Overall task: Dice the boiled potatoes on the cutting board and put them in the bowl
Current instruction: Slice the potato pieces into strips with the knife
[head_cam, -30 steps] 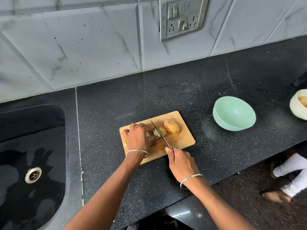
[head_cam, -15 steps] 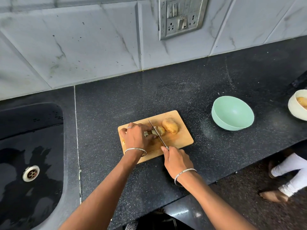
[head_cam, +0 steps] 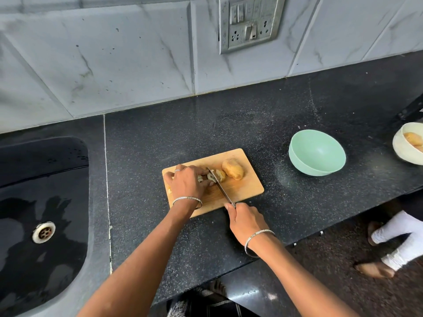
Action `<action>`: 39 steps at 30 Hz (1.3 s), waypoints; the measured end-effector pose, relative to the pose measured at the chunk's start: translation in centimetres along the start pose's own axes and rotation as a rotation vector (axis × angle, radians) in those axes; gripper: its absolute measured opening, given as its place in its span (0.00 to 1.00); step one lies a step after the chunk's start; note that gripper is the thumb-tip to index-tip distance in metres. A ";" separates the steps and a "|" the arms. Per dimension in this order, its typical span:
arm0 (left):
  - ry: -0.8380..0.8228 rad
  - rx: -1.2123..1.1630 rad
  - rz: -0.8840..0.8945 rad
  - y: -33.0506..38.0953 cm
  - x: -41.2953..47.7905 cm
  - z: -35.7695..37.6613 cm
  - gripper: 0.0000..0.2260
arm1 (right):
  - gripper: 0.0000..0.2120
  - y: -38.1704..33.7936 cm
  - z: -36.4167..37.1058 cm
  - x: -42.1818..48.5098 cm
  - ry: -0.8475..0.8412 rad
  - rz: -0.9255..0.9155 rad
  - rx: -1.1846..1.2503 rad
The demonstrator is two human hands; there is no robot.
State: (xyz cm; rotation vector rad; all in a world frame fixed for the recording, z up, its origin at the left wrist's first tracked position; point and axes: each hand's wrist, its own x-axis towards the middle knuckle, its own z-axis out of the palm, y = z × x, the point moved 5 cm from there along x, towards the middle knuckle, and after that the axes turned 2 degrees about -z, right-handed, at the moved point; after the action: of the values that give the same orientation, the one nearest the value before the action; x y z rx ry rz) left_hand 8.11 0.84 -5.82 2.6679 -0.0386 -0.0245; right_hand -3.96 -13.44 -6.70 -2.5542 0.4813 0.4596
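Mid-dicing on cutting board (head_cam: 249,187): left hand (head_cam: 187,183) curled over part-cut potato (head_cam: 220,175), right hand (head_cam: 248,223) gripping knife (head_cam: 220,188) blade-down in the pieces, whole potato (head_cam: 233,169) just beside, green bowl (head_cam: 317,152) well apart to the right, empty; next, probably more cuts, then carrying dice across.

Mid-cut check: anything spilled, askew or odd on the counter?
Nothing stands out. The board lies flat on the counter, with the cut potato held by the left hand and a whole potato beside it. The right hand grips the knife. The green bowl is empty; no pieces show off the board.
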 end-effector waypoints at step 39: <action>0.022 0.053 -0.016 0.1 -0.6 -0.7 0.10 | 0.23 -0.7 -0.4 -0.2 0.064 -0.100 -0.007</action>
State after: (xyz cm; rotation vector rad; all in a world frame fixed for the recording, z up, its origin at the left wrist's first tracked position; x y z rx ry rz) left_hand 7.54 1.05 -5.12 2.7211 -0.0109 0.0007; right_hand -3.79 -13.04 -5.98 -2.5919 0.3732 0.3447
